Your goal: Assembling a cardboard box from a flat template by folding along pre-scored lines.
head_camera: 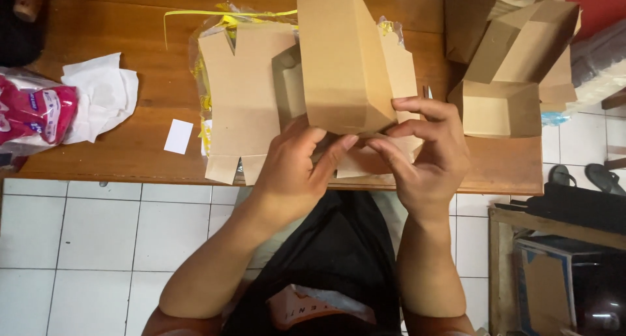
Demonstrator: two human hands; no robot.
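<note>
A brown cardboard box [342, 55], half folded, stands up on end above the near edge of a wooden table [124, 153]. My left hand [293, 169] grips its lower left side, fingers curled under the bottom flaps. My right hand [427, 153] holds the lower right side, with the fingertips pressing on a flap. Under and behind the box lies a stack of flat unfolded box blanks [241, 101] on a clear plastic wrapper with yellow strapping [222, 16].
Several folded brown boxes [515, 55] are piled at the table's right end. White paper [101, 94], a pink packet [32, 114] and a small white card [178, 136] lie at the left. White floor tiles show below, with sandals [587, 176] and a wooden crate [561, 271] at right.
</note>
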